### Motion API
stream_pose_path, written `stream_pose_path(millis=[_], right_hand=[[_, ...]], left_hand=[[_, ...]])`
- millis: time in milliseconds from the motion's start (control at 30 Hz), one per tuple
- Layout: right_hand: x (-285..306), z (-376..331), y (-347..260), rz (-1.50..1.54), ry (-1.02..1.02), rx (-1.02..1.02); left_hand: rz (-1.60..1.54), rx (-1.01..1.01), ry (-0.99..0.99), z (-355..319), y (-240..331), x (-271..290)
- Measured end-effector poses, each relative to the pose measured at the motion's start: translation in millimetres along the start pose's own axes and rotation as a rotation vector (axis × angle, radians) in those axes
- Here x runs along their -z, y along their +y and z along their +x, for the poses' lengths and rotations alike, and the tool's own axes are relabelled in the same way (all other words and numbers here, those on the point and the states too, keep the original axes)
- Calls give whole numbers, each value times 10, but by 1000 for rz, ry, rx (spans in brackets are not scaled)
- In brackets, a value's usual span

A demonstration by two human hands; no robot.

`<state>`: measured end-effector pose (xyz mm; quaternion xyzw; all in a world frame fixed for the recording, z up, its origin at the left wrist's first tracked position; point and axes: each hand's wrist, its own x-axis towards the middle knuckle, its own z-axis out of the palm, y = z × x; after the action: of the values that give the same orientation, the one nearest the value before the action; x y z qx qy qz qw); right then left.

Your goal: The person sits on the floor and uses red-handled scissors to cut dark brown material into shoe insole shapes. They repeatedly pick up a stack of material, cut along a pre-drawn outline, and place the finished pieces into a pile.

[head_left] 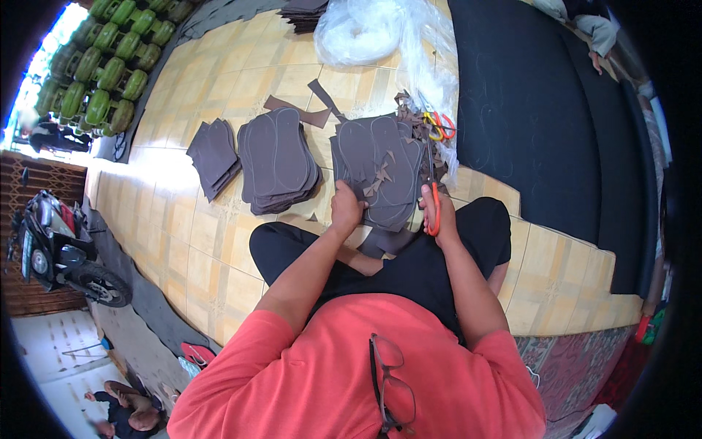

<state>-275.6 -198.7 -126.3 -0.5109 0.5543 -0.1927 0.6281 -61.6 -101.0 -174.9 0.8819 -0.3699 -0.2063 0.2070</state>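
My left hand [347, 209] is closed on the near left edge of a dark brown sheet [355, 143] marked with pale shoe-sole outlines. That sheet lies over others in front of my crossed legs. In my right hand [443, 219] is a pair of scissors [436, 205] with orange handles, its blades pointing away from me along the sheet's right edge. Small triangular offcuts [381, 175] lie scattered on the sheet and heap up along its right side. Whether the blades are parted I cannot make out.
Left of the sheet sit two stacks of cut brown pieces, a larger one [280, 157] and a smaller one [213, 159]. Other scissors [442, 126] with red and yellow handles rest beyond my right hand. Clear plastic wrap [358, 36] and black sheeting [526, 110] lie beyond; a person's hand [596, 62] shows far right.
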Motion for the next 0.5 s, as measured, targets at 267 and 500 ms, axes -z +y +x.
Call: stream_pose_path(millis=[267,500], right_hand=[[-33,0,25,-20,11,-1],[-14,-25,0,-29,34,-24]], left_hand=[[-226,-104,29,283,-135,440],[-719,-163,196,60,291,1345]])
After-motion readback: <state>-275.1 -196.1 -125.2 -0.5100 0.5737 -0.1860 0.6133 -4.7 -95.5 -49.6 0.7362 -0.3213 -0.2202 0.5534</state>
